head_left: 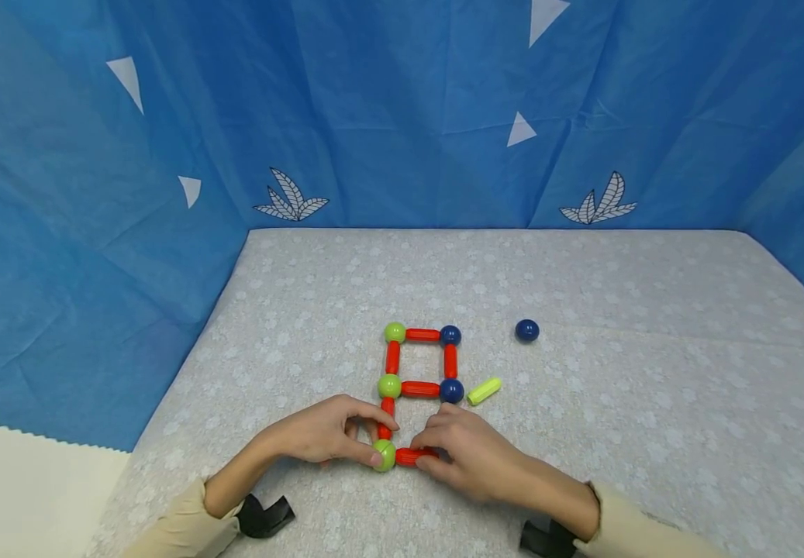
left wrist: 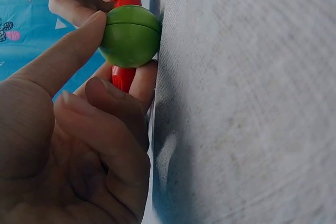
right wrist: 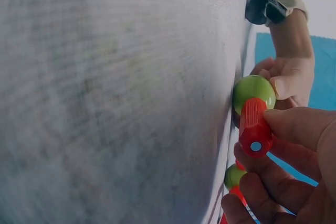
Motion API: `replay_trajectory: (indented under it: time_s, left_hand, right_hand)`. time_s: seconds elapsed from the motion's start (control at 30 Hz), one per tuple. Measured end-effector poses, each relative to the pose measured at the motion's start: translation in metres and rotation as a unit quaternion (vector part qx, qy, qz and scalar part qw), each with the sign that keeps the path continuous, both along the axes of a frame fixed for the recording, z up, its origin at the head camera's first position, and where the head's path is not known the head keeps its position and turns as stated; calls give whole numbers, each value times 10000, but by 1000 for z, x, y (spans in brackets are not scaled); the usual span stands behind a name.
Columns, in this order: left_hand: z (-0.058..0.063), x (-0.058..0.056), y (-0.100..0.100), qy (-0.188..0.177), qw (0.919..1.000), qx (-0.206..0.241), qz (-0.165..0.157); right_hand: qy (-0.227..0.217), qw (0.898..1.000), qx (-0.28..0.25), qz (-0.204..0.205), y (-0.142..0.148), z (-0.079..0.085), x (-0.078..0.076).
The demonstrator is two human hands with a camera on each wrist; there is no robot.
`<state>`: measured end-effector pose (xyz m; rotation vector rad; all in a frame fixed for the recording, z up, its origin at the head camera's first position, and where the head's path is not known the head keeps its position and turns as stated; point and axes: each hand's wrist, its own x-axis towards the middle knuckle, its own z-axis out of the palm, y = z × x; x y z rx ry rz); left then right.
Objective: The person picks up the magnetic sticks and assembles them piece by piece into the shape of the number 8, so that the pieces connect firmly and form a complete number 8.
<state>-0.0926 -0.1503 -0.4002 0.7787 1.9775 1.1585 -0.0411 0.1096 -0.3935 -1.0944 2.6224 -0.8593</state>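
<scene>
My right hand (head_left: 471,453) pinches a ribbed red rod (right wrist: 254,121) between thumb and fingers. One end of that rod meets the near green ball (head_left: 384,456), and its other end, with a small pale disc, is free in the right wrist view. Across from it, my left hand (head_left: 332,430) holds the same green ball, thumb against it and fingers around its far side. Another red rod (head_left: 386,418) runs from this ball to the middle green ball (head_left: 389,386). Beyond lies a square of red rods with green balls on the left and blue balls (head_left: 451,390) on the right.
A loose yellow-green rod (head_left: 485,390) lies just right of the square. Farther right and back sits a single blue ball (head_left: 527,331). Everything rests on a pale patterned tablecloth (head_left: 653,387), with a blue curtain (head_left: 402,116) behind it.
</scene>
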Motion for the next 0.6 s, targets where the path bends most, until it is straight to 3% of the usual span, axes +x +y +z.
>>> replay_trajectory:
  time_s: [0.6]
  left_hand:
    - [-1,0,0,-108,9999,35,-71]
  right_hand:
    - [-137,9999,-2,-31,3,1,0]
